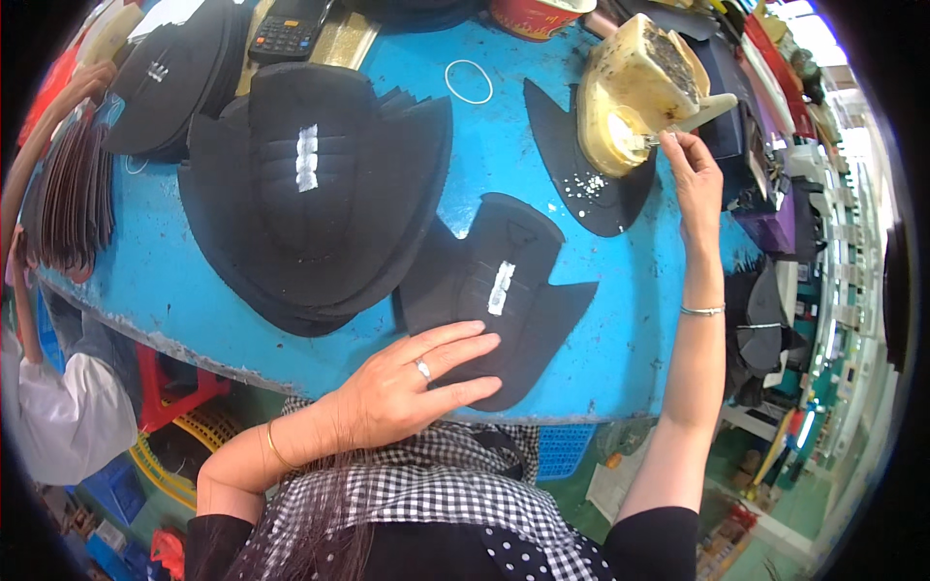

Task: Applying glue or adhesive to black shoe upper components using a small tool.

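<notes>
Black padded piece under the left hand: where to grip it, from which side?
Probably the right wing tip of the black padded piece, from the right: it lies flat, that thin edge is bare, and the left hand covers the near edge; keep off the white strip.

Open blue strip between my two hands, crowded on the far left.

My left hand point(417, 382) presses flat on a black cut piece point(494, 290); beyond its fingertips a tall stack of black pieces point(310, 203) blocks the way. My right hand point(693, 179) is at the yellow glue pot point(635, 92). Below it, along my forearm, the blue table point(630, 329) is bare. A white rubber band point(469, 81) lies flat farther on.
</notes>
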A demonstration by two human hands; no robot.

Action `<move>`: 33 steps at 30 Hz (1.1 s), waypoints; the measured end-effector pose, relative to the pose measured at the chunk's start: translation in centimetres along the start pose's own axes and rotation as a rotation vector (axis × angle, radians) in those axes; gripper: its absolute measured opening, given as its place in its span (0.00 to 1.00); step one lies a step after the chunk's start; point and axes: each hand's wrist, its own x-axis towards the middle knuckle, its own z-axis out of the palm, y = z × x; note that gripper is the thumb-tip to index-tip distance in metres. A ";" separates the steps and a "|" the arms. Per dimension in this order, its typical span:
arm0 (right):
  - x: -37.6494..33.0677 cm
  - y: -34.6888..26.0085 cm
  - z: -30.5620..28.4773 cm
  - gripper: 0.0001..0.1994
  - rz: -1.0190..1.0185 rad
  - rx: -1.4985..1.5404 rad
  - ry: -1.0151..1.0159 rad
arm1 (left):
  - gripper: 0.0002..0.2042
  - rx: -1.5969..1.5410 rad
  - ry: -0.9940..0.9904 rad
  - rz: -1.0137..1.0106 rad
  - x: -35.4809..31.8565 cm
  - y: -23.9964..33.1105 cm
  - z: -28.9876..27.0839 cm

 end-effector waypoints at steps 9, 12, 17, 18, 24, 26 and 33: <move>-1.0 3.9 -0.9 0.14 0.269 0.462 -0.018 | 0.22 0.027 -0.011 -0.027 0.0 0.2 0.3; -1.6 4.0 -0.6 0.13 0.204 0.518 -0.055 | 0.23 0.041 -0.011 -0.040 -0.1 0.2 0.4; -2.5 4.6 -0.3 0.13 0.121 0.597 0.044 | 0.24 0.046 -0.015 -0.041 0.1 0.2 0.6; -2.8 4.4 -0.1 0.13 0.110 0.618 0.104 | 0.25 0.045 -0.015 -0.042 0.1 0.2 0.6; -2.4 -1.4 1.5 0.10 -0.186 0.021 0.044 | 0.26 0.048 -0.035 -0.067 0.2 0.2 0.4; -2.7 -3.6 2.9 0.10 -0.290 -0.226 0.067 | 0.26 0.048 -0.035 -0.066 0.3 0.2 0.4; -2.1 -5.7 3.7 0.14 -0.334 -0.617 -0.030 | 0.26 0.038 -0.023 -0.054 0.2 0.2 0.5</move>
